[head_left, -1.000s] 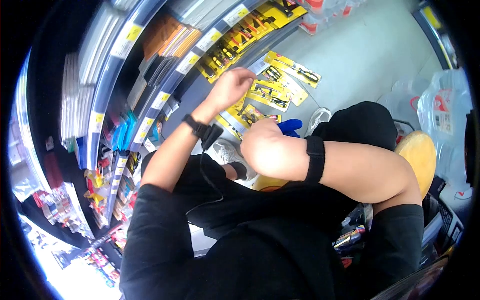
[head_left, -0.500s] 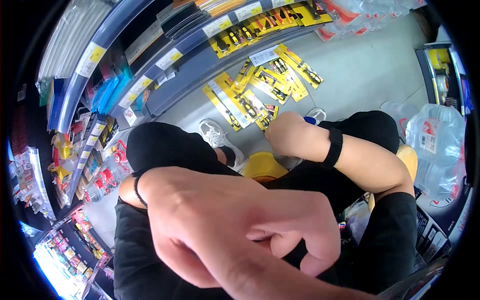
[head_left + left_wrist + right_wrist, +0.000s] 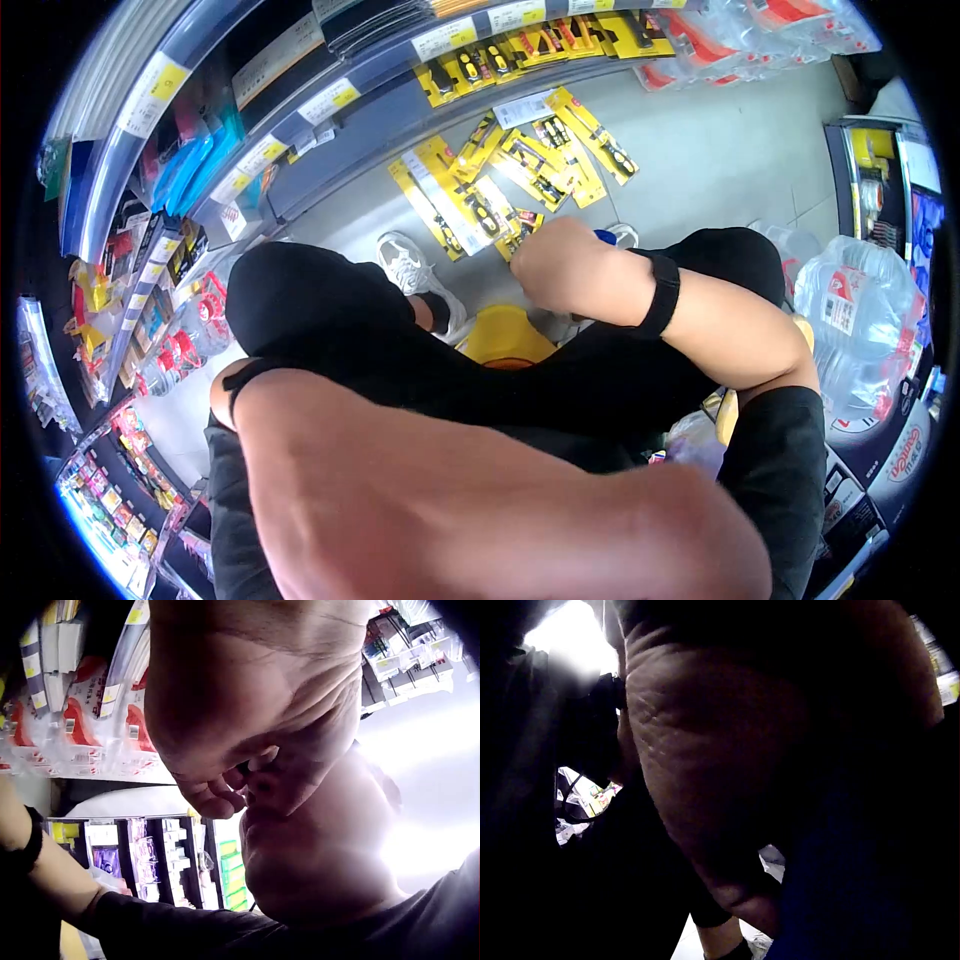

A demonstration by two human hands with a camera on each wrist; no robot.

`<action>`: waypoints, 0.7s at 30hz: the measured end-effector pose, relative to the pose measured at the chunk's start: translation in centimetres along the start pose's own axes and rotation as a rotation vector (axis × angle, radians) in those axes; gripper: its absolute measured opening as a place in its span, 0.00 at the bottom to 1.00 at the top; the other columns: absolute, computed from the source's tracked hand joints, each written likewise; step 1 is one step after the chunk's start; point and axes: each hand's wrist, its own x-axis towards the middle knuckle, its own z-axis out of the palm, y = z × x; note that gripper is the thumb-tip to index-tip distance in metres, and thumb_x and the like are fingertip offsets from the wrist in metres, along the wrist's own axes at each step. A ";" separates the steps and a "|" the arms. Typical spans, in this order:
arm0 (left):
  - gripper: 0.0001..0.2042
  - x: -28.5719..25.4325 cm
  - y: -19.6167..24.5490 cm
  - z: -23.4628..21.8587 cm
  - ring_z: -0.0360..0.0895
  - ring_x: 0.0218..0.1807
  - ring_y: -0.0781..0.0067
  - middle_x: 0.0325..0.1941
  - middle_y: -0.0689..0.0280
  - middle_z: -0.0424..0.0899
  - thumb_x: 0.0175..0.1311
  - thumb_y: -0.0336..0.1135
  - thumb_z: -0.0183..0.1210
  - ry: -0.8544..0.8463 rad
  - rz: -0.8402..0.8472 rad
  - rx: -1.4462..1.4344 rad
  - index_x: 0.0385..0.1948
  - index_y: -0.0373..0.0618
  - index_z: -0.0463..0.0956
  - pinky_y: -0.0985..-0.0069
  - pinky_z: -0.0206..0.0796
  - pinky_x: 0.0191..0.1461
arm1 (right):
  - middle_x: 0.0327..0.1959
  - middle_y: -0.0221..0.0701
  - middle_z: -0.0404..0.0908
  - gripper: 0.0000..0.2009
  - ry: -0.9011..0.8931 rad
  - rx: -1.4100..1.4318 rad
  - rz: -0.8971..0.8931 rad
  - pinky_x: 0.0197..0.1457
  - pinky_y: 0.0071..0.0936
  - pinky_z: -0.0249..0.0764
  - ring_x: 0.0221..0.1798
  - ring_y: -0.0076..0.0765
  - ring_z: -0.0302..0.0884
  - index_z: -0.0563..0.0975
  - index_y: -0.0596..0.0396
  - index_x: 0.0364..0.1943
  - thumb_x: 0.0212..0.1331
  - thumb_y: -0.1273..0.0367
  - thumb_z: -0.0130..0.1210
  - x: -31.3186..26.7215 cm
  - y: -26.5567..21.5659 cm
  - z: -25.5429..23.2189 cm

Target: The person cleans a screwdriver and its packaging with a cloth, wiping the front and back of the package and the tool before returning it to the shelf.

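Note:
My left hand point(image 3: 500, 500) is raised close under the head camera, large and blurred. In the left wrist view its curled fingers are at the person's face around the nose, with no object visible in them. Between the knees is my right hand point(image 3: 560, 265), its back toward the head camera. It holds something blue and cloth-like point(image 3: 855, 877), mostly hidden; a small blue edge point(image 3: 605, 237) shows past the knuckles. Just beyond the right hand, several yellow carded tool packs point(image 3: 540, 165) lie spread and overlapping on the floor.
A low shelf point(image 3: 400, 120) with more yellow carded packs point(image 3: 545, 45) runs along the far side. Large clear water bottles point(image 3: 860, 310) stand at the right. Between the legs is a yellow seat point(image 3: 505, 335), near a white shoe point(image 3: 405, 262). Crowded racks point(image 3: 120, 310) line the left.
My left hand has lifted from the packs on the floor up to the face. The right hand stays between the knees with the blue thing. The head view has shifted.

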 end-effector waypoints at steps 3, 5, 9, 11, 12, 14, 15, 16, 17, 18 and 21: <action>0.14 0.1 0.4 0.4 0.81 0.36 0.56 0.42 0.52 0.83 0.65 0.28 0.61 0.010 -0.015 0.079 0.51 0.35 0.77 0.66 0.73 0.38 | 0.27 0.40 0.87 0.08 0.083 0.015 -0.033 0.36 0.41 0.81 0.32 0.49 0.88 0.87 0.55 0.27 0.56 0.67 0.60 -0.8 -0.6 -0.4; 0.13 0.3 0.8 0.5 0.82 0.36 0.56 0.41 0.53 0.83 0.64 0.29 0.61 0.010 -0.030 0.146 0.49 0.36 0.78 0.65 0.73 0.38 | 0.28 0.40 0.87 0.08 -0.013 0.055 -0.003 0.36 0.42 0.81 0.33 0.49 0.88 0.87 0.54 0.27 0.55 0.67 0.60 -0.8 -0.7 -1.1; 0.11 0.8 1.6 0.7 0.82 0.35 0.55 0.39 0.54 0.84 0.64 0.29 0.62 -0.001 -0.080 0.313 0.46 0.38 0.80 0.65 0.74 0.37 | 0.30 0.39 0.88 0.07 -0.119 0.136 0.054 0.33 0.44 0.81 0.35 0.49 0.88 0.87 0.53 0.27 0.54 0.67 0.62 -0.9 -1.5 -1.3; 0.10 1.1 2.2 0.4 0.83 0.35 0.55 0.39 0.55 0.85 0.64 0.30 0.63 0.004 -0.120 0.435 0.44 0.39 0.82 0.65 0.74 0.37 | 0.31 0.38 0.88 0.06 -0.108 0.055 -0.018 0.33 0.44 0.80 0.35 0.48 0.88 0.88 0.53 0.28 0.54 0.68 0.62 -1.4 -1.9 -0.6; 0.09 1.2 2.5 0.0 0.83 0.35 0.55 0.38 0.55 0.85 0.64 0.30 0.63 0.013 -0.150 0.521 0.44 0.40 0.82 0.65 0.74 0.36 | 0.31 0.37 0.88 0.06 -0.049 0.071 -0.104 0.35 0.45 0.81 0.36 0.48 0.88 0.88 0.53 0.30 0.55 0.69 0.62 -1.8 -1.7 -0.1; 0.08 1.0 2.6 -1.7 0.84 0.35 0.55 0.37 0.56 0.85 0.63 0.30 0.63 0.050 -0.254 0.737 0.42 0.41 0.83 0.65 0.74 0.36 | 0.32 0.36 0.88 0.05 0.190 0.253 -0.153 0.36 0.45 0.81 0.37 0.46 0.88 0.88 0.52 0.33 0.56 0.70 0.62 -2.0 -1.7 1.3; 0.08 0.6 2.3 -2.7 0.84 0.35 0.54 0.37 0.56 0.86 0.63 0.30 0.64 0.073 -0.321 0.851 0.41 0.42 0.84 0.65 0.74 0.36 | 0.33 0.37 0.88 0.06 0.371 0.427 -0.116 0.36 0.44 0.80 0.37 0.44 0.88 0.87 0.52 0.33 0.57 0.70 0.61 -1.7 -2.5 2.9; 0.07 0.0 1.6 -4.3 0.84 0.35 0.54 0.36 0.56 0.86 0.63 0.31 0.64 0.093 -0.394 0.972 0.41 0.42 0.84 0.65 0.75 0.36 | 0.35 0.37 0.88 0.06 0.552 0.600 -0.080 0.36 0.44 0.80 0.37 0.43 0.88 0.87 0.52 0.33 0.58 0.70 0.60 -1.2 -3.5 4.5; 0.07 -1.0 0.7 -6.0 0.84 0.34 0.54 0.36 0.57 0.86 0.63 0.31 0.64 0.114 -0.477 1.082 0.40 0.43 0.85 0.65 0.75 0.35 | 0.36 0.38 0.88 0.06 0.734 0.770 -0.044 0.36 0.44 0.80 0.37 0.42 0.87 0.87 0.51 0.34 0.58 0.70 0.59 -0.6 -4.4 5.7; 0.07 -2.0 -0.5 -8.1 0.86 0.36 0.55 0.34 0.56 0.86 0.62 0.32 0.64 0.109 -0.528 1.181 0.40 0.43 0.84 0.62 0.74 0.33 | 0.37 0.38 0.88 0.06 0.914 0.942 -0.008 0.36 0.43 0.80 0.37 0.40 0.87 0.87 0.51 0.34 0.59 0.70 0.58 -0.2 -4.9 6.2; 0.08 -3.9 -2.9 -11.8 0.82 0.32 0.51 0.26 0.57 0.83 0.71 0.37 0.61 0.244 -0.890 1.375 0.34 0.44 0.82 0.62 0.71 0.34 | 0.41 0.33 0.90 0.08 0.059 0.111 -0.120 0.38 0.40 0.80 0.43 0.40 0.89 0.88 0.51 0.39 0.59 0.69 0.61 -3.5 -5.4 1.5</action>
